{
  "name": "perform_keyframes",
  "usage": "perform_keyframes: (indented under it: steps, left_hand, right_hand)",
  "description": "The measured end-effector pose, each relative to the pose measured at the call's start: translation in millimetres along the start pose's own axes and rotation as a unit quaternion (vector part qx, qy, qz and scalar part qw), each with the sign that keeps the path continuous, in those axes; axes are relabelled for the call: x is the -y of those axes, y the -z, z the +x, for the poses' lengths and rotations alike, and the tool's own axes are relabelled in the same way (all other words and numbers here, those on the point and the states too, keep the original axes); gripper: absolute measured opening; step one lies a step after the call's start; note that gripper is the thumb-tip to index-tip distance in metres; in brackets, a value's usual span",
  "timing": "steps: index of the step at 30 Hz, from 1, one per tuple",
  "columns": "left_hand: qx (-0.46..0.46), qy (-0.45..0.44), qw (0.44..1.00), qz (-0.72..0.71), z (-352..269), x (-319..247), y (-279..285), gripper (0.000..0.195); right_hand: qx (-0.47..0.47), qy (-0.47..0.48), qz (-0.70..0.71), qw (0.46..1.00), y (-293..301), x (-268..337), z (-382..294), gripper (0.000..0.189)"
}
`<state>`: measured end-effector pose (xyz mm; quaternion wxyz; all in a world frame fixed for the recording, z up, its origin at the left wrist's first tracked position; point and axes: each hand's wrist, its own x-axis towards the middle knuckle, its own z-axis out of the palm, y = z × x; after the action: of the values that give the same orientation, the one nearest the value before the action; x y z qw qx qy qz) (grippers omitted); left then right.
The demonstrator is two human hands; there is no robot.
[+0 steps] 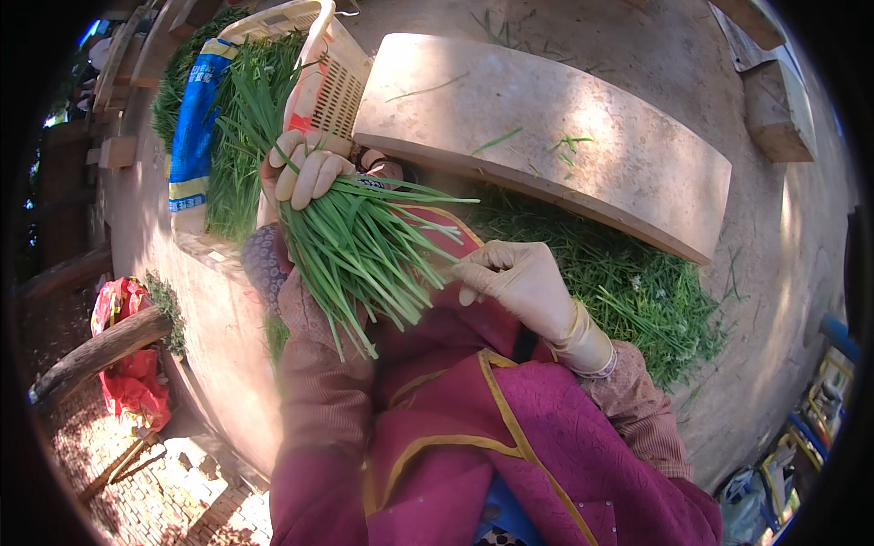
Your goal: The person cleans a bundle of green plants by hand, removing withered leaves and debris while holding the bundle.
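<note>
My left hand (311, 170), in a pale glove, grips a bunch of garlic chives (369, 252) around its middle. The cut pale ends fan out towards my right side, and the leafy tops point up and left. My right hand (519, 286), also gloved, is at the edge of the bunch, with thumb and forefinger pinched on the end of one stalk. Behind the left hand, more long green chives (235, 164) lie packed beside a blue and yellow woven sack (194, 123) and a cream plastic basket (338, 82).
A low bench (539, 130) stands before me, with a few leaf scraps on top. Loose greens (655, 314) are heaped on the ground beneath and beside it. To the left are a log (102, 351) and a red bag (136, 389). A wooden block (778, 112) stands at far right.
</note>
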<state>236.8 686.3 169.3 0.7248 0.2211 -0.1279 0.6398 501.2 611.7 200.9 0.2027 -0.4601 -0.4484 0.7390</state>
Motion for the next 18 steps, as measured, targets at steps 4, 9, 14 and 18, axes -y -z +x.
perform_keyframes:
  steps: [4,9,14,18]
  left_hand:
    - [-0.003,-0.02,1.0,0.001,-4.2,-1.0,2.2,0.022]
    - [-0.004,-0.059,0.998,-0.007,-8.9,-14.7,6.7,0.022]
    - [-0.012,-0.032,0.999,-0.025,-4.8,-8.3,0.4,0.02]
    - [0.001,-0.036,0.999,0.001,-5.0,-8.0,-3.5,0.02]
  right_hand:
    - [-0.057,0.01,0.006,0.998,25.6,-21.7,-7.7,0.015]
    - [-0.034,0.017,-0.034,0.999,39.4,-33.2,-12.7,0.027]
    - [0.055,0.062,0.185,0.979,-0.7,-14.8,1.9,0.034]
    - [0.077,0.02,0.34,0.937,-20.7,-10.7,13.4,0.034]
